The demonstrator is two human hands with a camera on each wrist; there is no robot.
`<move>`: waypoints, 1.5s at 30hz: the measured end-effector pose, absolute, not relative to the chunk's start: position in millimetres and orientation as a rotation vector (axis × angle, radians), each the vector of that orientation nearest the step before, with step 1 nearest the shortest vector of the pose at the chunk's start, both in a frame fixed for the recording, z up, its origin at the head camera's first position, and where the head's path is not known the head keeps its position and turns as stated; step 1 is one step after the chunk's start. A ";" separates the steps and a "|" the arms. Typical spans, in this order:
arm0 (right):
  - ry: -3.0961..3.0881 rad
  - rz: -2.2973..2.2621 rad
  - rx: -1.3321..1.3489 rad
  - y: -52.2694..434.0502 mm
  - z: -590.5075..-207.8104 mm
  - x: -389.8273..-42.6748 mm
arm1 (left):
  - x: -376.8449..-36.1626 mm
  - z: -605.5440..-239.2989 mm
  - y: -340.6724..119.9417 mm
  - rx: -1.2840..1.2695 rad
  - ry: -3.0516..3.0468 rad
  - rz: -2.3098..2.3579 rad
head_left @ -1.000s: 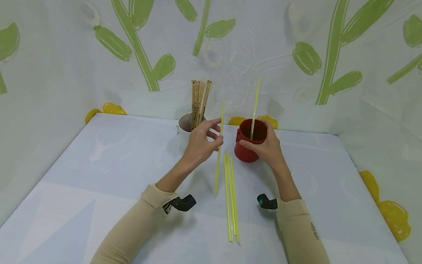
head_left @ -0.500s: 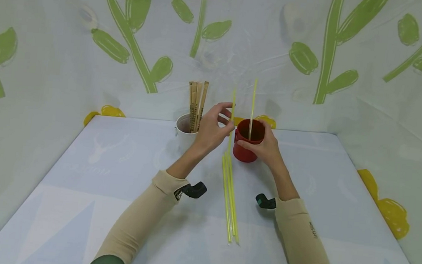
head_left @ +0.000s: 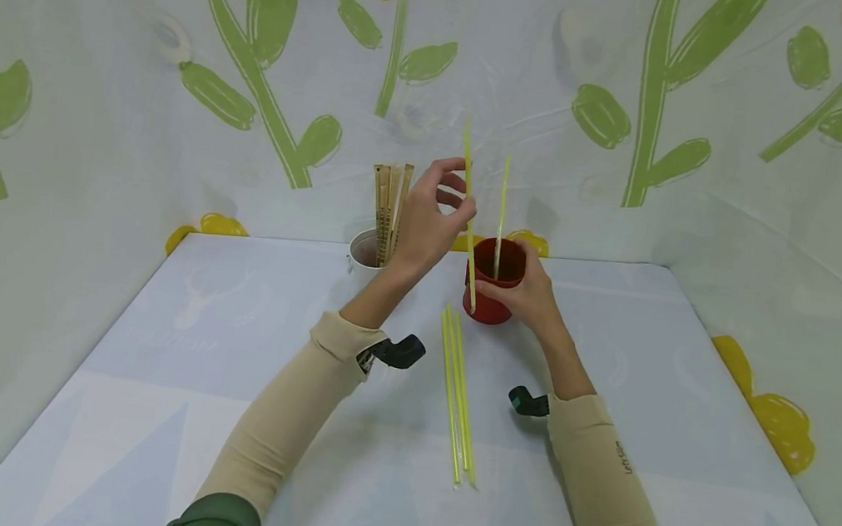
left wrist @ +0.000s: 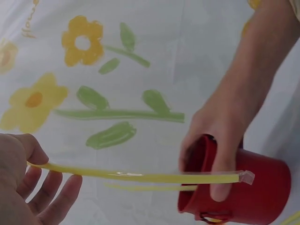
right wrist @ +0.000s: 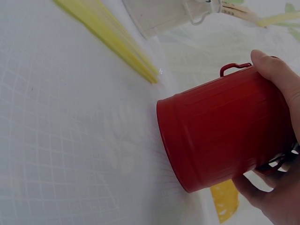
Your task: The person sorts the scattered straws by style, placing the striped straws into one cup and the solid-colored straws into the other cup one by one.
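My left hand pinches a yellow drinking straw in a clear wrapper, between thumb and fingers near its upper end. The straw's lower end overlaps the front left side of a small red metal pail in the head view. My right hand grips that pail by its rim and right side, thumb at the front. Another yellow straw stands upright in the pail. In front of the pail, several wrapped yellow straws lie side by side on the table.
A white pail stands left of the red one, with several brown paper-wrapped sticks upright in it. Behind the table hangs a pale sheet printed with flowers and leaves. Dark wrist cameras jut inward from both sleeves.
The left hand has risen and moved right with its straw, from beside the white pail to the red pail, and the straw now tilts. The right hand keeps its grip on the pail.
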State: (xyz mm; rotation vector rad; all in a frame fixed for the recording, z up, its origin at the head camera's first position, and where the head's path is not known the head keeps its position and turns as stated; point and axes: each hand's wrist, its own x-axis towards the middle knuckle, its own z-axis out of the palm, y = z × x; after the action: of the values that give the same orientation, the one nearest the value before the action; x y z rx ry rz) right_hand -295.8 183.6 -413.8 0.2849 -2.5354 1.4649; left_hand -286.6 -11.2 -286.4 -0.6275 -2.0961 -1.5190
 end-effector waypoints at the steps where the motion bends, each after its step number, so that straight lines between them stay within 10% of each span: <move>1: -2.533 1.462 0.288 183.8 -414.2 -296.2 | -287.3 -283.1 -10.4 -0.631 -2.086 -1.533; 19: -2.575 1.468 0.216 181.5 -412.8 -295.5 | -297.8 -257.5 -4.3 -0.616 -1.957 -1.635; 45: -2.573 1.454 0.233 180.6 -410.0 -293.5 | -315.7 -319.2 10.8 -0.576 -2.222 -1.488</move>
State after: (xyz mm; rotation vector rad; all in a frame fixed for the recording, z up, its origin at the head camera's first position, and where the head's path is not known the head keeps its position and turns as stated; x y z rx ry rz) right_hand -293.5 180.6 -410.0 0.2328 -2.5728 1.4544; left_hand -315.7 10.8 -319.2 -0.5763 -2.2217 -1.4883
